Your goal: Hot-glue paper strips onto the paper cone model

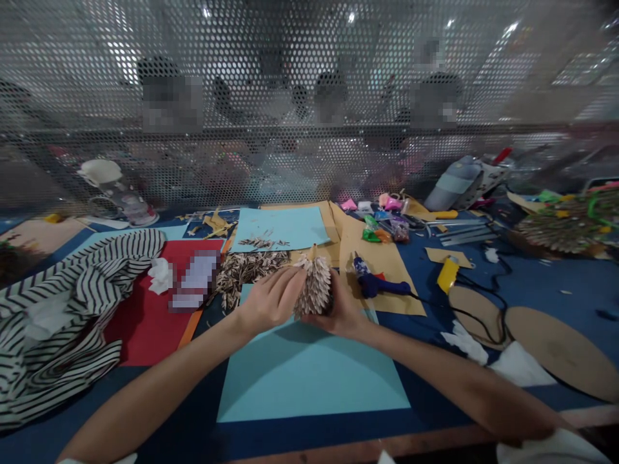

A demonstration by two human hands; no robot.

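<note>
Between my hands, above a light blue sheet, is a rounded craft piece covered in overlapping pale, pointed seed shells, narrowing to a tan tip. My right hand supports it from the right and underneath, fingers partly hidden behind it. Against its left side press the bent, closed fingers of my left hand; whether a single shell is pinched there cannot be seen. A heap of seed shells, like sunflower husks, lies just beyond my left hand. More loose shells rest on another blue sheet.
To the right, a dark blue glue gun lies on tan card, its cord trailing past cardboard discs. A phone and striped cloth are at left. Bottles stand near the perforated metal screen.
</note>
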